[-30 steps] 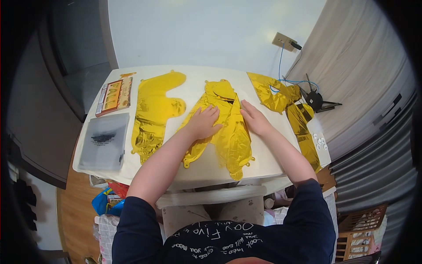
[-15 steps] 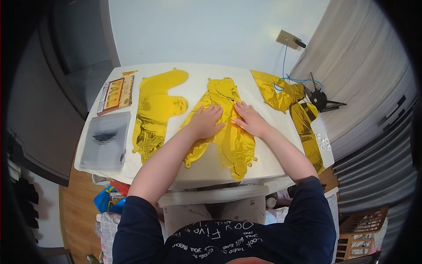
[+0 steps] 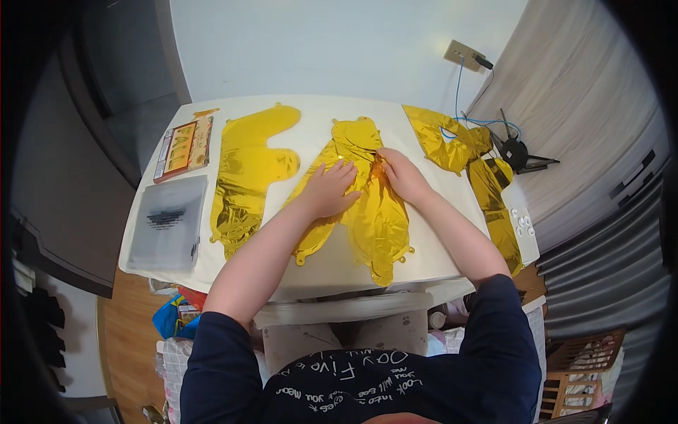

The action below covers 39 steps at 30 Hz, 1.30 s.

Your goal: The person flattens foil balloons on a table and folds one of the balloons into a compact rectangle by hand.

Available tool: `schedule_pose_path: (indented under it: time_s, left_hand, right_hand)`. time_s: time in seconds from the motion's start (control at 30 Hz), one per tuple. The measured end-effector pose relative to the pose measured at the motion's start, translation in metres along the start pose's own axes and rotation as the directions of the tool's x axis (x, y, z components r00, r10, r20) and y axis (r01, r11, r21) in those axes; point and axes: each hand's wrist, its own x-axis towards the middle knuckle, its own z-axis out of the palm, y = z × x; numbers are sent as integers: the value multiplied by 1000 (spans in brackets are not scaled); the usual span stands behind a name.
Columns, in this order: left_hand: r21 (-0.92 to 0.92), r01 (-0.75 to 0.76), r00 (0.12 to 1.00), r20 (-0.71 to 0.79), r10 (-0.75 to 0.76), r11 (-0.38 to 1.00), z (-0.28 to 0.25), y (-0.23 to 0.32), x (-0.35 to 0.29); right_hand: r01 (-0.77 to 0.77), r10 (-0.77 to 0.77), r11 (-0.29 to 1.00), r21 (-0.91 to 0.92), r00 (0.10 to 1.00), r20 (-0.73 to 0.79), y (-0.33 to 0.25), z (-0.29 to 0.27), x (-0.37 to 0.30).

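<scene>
In front of me on the table lies a flat, creased gold foil balloon (image 3: 385, 237) shaped like the letter A. My left hand (image 3: 330, 189) rests on its left leg with fingers spread and flat. On the other side, my right hand (image 3: 404, 177) has its fingertips closed on the foil near the upper right edge, where the film bunches up and wrinkles. To the left lies another flat gold foil balloon (image 3: 240, 169) in the shape of an F.
At the table's left are a printed box (image 3: 185, 150) and a clear plastic pouch (image 3: 168, 226). More gold foil balloons (image 3: 487, 198) lie along the right edge, by small white rings (image 3: 522, 223). A black router (image 3: 514, 152) with blue cable stands beyond them.
My right hand has gone from lying flat to pinching and lifting the foil. The balloon's right leg has shifted and crumpled. My left hand stays in place.
</scene>
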Motion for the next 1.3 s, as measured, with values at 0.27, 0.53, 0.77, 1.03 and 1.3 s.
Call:
schedule_pose_path:
  time_s: [0.27,0.53,0.77,1.03,1.3]
  left_hand:
    - [20,-7,1000,-12,7,1000,-2,2,-1]
    - [-14,2,1000,6,-2,1000,-5,3,0]
    - [-220,73,996,73,-59,973,-10,-2,3]
    - [39,-137,978,-155,142,990,-43,34,-10]
    - [-168,-453,891,-41,453,876,-19,80,-25]
  right_hand:
    - [9,-7,974,-227,1000,11,15,31,10]
    - [-15,51,963,-270,991,126,6,26,9]
    - [-14,60,950,-313,989,138,9,28,9]
    - [-16,64,946,-324,988,138,13,29,9]
    - [-1,35,950,-312,994,105,9,33,13]
